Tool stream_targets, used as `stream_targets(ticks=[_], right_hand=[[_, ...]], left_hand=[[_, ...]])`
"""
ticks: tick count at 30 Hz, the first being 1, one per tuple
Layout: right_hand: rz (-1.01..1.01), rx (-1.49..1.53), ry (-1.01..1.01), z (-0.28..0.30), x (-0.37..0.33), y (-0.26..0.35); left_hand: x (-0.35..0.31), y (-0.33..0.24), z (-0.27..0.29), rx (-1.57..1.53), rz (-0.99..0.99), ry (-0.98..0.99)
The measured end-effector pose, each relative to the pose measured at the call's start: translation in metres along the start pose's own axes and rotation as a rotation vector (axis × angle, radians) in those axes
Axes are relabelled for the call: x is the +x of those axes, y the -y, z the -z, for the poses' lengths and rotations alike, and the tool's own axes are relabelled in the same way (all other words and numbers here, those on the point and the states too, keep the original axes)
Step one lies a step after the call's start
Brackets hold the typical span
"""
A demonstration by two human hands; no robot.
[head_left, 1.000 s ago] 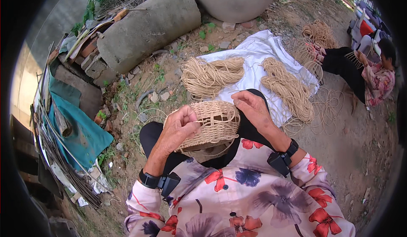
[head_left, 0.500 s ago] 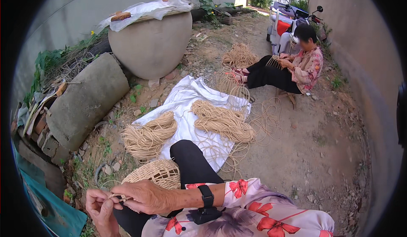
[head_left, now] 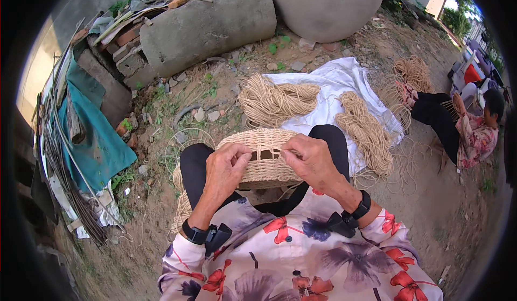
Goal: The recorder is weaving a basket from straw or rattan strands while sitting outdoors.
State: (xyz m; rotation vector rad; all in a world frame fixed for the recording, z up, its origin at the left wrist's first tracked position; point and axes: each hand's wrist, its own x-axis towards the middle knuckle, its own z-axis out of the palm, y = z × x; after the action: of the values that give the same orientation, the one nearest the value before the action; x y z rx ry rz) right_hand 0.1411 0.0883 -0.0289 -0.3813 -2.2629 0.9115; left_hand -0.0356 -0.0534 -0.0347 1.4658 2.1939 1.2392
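A tan woven cord basket point(head_left: 264, 177) rests between my knees, with an open gap crossed by a few upright strands in its side. My left hand point(head_left: 227, 163) pinches at the left end of this gap, thumb and fingers closed on the weave. At the gap's right end, my right hand point(head_left: 312, 161) grips the basket in the same way. My fingertips partly hide the cords they hold.
Ahead, cord bundles point(head_left: 280, 102) lie on and beside a white cloth point(head_left: 344, 75). At far right another person point(head_left: 476, 134) sits holding strands. Left are a concrete cylinder point(head_left: 215, 29) and a teal sheet point(head_left: 97, 145). Loose cord point(head_left: 180, 209) trails by my left knee.
The view has swung left and down. My hands, earlier together at the left pinching a small strand, are now apart on the basket, which sits upright between my knees.
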Motion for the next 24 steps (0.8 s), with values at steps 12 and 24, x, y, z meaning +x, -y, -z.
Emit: stream_targets(ticks=[12, 24], right_hand=[[-0.031, -0.326, 0.206, -0.04, 0.011, -0.015], [-0.968, 0.775, 0.442, -0.017, 0.019, -0.013]], left_hand=[[-0.003, 0.003, -0.02, 0.236, -0.249, -0.013], [0.013, 0.007, -0.015, 0.353, -0.4, 0.111]])
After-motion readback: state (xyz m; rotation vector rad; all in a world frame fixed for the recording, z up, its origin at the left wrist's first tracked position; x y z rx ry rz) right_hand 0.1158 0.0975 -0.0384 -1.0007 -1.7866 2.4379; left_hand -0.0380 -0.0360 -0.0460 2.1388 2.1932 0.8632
